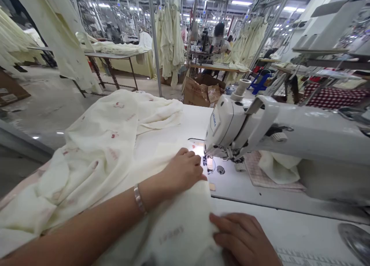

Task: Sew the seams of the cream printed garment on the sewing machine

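A large piece of cream fabric with small red prints lies spread over the white sewing table. My left hand rests flat on the fabric just left of the needle, fingers together and stretched toward the presser foot. A bracelet sits on that wrist. My right hand presses down on the near edge of the fabric, fingers curled slightly on the cloth. The white sewing machine stands to the right, its head over the fabric's leading edge.
A folded cream cloth and a checked pad lie under the machine's arm. Behind the table are a cardboard box, hanging cream garments, other work tables and a person seated at a far station. A metal pole stands beyond the table.
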`<state>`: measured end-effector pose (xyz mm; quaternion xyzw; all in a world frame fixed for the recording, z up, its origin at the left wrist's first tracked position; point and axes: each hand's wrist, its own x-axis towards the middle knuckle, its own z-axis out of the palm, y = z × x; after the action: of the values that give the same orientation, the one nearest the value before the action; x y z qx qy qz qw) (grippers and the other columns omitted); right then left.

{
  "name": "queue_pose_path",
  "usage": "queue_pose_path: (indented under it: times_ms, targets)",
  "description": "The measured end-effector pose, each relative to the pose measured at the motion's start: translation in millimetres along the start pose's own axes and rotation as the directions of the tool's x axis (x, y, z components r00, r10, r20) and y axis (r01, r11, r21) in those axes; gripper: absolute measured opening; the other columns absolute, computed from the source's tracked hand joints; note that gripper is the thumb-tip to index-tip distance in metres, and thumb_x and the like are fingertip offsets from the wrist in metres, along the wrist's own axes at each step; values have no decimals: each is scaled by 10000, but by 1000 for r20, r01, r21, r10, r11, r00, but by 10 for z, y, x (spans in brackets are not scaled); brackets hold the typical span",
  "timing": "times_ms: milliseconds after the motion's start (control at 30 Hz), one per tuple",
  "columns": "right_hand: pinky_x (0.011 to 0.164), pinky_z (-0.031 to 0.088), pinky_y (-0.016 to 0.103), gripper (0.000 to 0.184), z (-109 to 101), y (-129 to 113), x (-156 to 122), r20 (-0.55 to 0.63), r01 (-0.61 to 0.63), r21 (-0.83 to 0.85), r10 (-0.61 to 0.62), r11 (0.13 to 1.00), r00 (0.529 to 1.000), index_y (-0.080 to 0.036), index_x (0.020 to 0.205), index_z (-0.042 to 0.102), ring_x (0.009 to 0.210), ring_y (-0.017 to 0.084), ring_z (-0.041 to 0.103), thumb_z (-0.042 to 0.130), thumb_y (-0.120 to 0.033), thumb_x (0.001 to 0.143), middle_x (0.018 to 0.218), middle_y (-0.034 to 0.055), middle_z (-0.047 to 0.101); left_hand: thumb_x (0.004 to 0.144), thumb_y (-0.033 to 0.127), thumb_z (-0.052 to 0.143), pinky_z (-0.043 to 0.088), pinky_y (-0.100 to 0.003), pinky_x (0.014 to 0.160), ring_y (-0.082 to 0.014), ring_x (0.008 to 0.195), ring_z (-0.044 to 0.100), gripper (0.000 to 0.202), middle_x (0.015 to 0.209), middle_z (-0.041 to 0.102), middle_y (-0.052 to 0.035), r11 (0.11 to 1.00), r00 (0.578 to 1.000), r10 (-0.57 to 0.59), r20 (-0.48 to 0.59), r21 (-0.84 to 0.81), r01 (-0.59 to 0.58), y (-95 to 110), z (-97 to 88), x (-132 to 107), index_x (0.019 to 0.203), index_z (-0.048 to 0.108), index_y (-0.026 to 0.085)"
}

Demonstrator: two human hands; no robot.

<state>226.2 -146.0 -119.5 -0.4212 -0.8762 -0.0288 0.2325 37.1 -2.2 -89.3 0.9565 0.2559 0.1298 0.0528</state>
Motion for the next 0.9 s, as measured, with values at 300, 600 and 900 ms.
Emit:
queue_pose_path:
  times_ms: [300,600,900]
  targets:
    - [646,415,304,214,-69,-84,170,-101,-52,338,91,940,991,-141,943,583,735,146,509,437,-33,831,838,59,617,856,177,443,385,-436,837,-229,838,488,183,945,556,-85,967,940,-213,-266,-193,165,1005,278,-627,1021,516,151]
    - [734,419,325,244,49,-33,114,-79,-76,282,102,956,992,-138,1066,538,851,154,504,448,-44,860,936,64,616,860,107,411,408,-403,832,-166,719,472,150,756,542,-23,936,949,-161,-271,-345,60,810,299,-692,775,518,170]
    - [650,428,317,166,-51,-129,260,-230,-62,290,132,955,964,-180,831,548,737,142,546,457,-47,789,785,22,626,812,402,578,373,-534,959,-291,1108,470,436,1170,526,-140,952,922,-232,-311,-269,149,929,156,-630,1146,472,143]
